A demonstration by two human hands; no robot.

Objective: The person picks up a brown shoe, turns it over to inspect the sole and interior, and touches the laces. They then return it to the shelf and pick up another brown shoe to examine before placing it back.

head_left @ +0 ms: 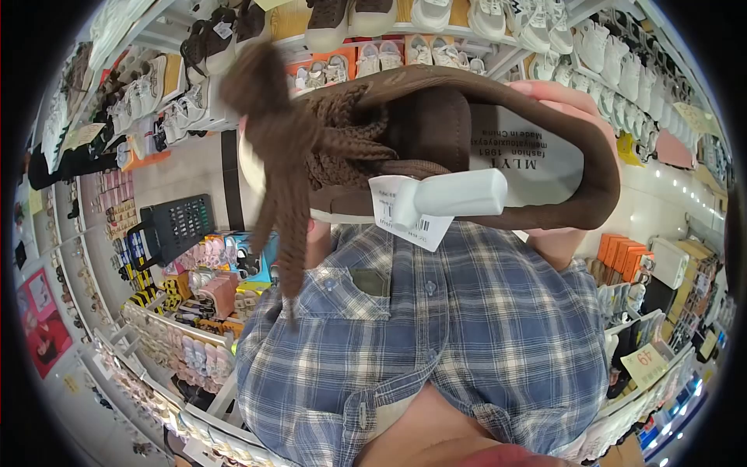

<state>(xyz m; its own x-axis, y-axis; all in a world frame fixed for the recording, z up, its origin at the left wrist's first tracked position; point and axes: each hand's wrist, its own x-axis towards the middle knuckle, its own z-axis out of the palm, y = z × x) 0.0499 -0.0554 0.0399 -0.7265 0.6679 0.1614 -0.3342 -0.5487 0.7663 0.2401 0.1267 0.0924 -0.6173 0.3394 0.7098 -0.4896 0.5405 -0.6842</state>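
I hold a brown knitted sneaker (436, 117) close to the camera, its opening facing me. Its white insole (529, 159) is printed "MLYT 1981 fashion Made in China". Brown laces (284, 210) dangle from the front of the shoe. A white security tag (459, 194) and a barcode label (401, 214) are clipped to its side. My right hand (556, 241) wraps the heel, with fingertips showing over the top edge. Only a little of my left hand (316, 237) shows, under the toe end, mostly hidden by the shoe.
My blue plaid shirt (436, 335) fills the lower middle. Shelves of white sneakers (591, 47) run along the top and right. Orange boxes (622, 253) and a "49" price sign (646, 362) stand right. A black basket (180, 226) and slipper racks (202, 311) are left.
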